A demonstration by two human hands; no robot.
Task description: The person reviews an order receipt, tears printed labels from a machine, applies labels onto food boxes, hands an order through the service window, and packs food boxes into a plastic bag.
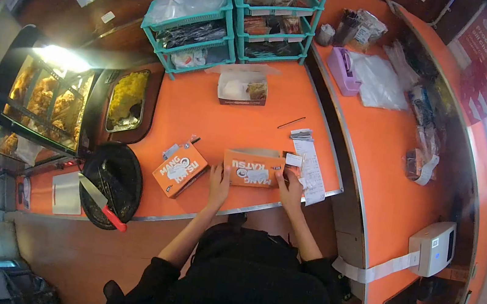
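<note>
An orange takeaway box (247, 174) printed "MANG KATSU" sits near the counter's front edge, its lid down or nearly so. My left hand (218, 187) rests against its left side, and my right hand (290, 192) presses its right side, so the box is held between them. A second orange box (178, 170), closed, lies tilted to the left of my left hand. Beyond them stands an open food box (242, 88) with what looks like rice and a fried piece. Long paper slips (310, 170) lie just right of my right hand.
A lit glass case of fried food (47, 101) stands at left. Near it are a tray of yellow food (128, 101) and a red-handled knife (103, 202) on a black round board (120, 176). Green racks (198, 26) stand behind; a receipt printer (431, 247) is at right.
</note>
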